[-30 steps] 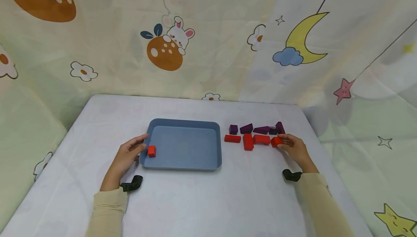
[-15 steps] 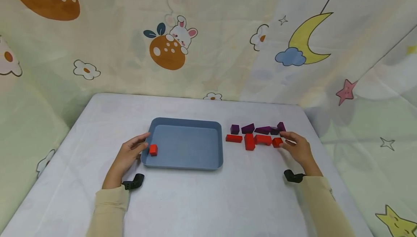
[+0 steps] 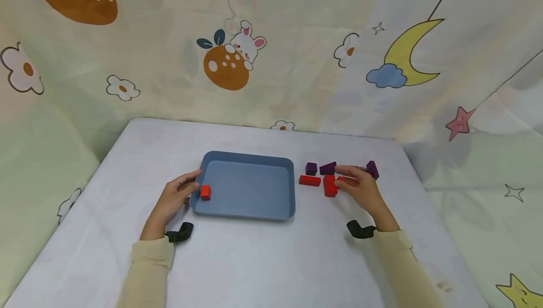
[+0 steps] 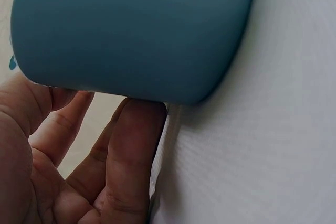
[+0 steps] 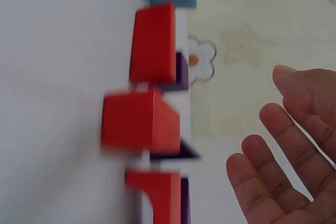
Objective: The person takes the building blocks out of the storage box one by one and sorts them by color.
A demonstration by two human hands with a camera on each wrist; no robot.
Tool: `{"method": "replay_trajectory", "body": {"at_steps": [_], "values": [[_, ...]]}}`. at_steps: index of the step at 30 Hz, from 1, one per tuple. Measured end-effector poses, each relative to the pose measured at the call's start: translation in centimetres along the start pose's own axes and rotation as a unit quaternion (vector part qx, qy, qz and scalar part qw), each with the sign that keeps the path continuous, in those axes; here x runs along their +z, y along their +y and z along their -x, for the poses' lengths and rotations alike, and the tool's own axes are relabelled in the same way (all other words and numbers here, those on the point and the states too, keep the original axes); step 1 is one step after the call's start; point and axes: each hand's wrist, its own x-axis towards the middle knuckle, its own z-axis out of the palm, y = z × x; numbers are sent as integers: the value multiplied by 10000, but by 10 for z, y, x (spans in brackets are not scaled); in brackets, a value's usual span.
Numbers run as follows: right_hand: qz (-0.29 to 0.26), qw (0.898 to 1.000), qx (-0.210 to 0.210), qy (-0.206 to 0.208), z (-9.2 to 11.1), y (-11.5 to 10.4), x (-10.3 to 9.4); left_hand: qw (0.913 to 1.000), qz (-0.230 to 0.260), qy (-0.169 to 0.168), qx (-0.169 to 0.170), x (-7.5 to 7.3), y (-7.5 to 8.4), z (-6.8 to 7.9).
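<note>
In the head view my left hand (image 3: pixel 173 199) holds the left side of a blue-grey tray (image 3: pixel 246 216), thumb and index finger at the rim. The left wrist view shows a curled finger against the outer wall of the tray, low near the table. A small red cube (image 3: pixel 205 192) sits inside the tray at the left. My right hand (image 3: pixel 362 192) hovers over the red blocks, fingers parted and holding nothing. Near its fingertips stands a red rectangular block (image 3: pixel 329 185). A red arch-shaped block (image 5: pixel 167 184) shows in the right wrist view, mostly covered by the hand from above.
Left of the right hand lies a flat red bar (image 3: pixel 309 181). Behind the red row are a purple cube (image 3: pixel 311 169), a purple wedge (image 3: pixel 327 168) and another purple block (image 3: pixel 372 169). A white cloth covers the table (image 3: pixel 263 261); a printed curtain (image 3: pixel 288 77) hangs behind.
My right hand has moved left, from beside the rightmost red block to over the middle of the red row. The left hand stays at the tray, and the head view has shifted slightly.
</note>
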Motion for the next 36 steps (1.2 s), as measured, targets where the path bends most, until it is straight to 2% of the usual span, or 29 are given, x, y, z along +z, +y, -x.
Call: {"method": "replay_trajectory", "body": {"at_steps": [11,18,25,31,36], "values": [[-965,9945,-388,-141,-19,-35,67,9999,116,35,65,0,2,1],[-1285,9902,-428,-333,-29,-58,105,9999,113,48,77,-1,2,1],[-1787,9828,-353,-318,-36,-76,142,9999,59,56,98,-1,1,0],[-1947,9798,-371,-254,-43,-89,174,9997,154,60,153,0,-1,-1],[-1894,9806,-345,-364,-47,-97,194,9998,139,64,150,0,0,0]]}}
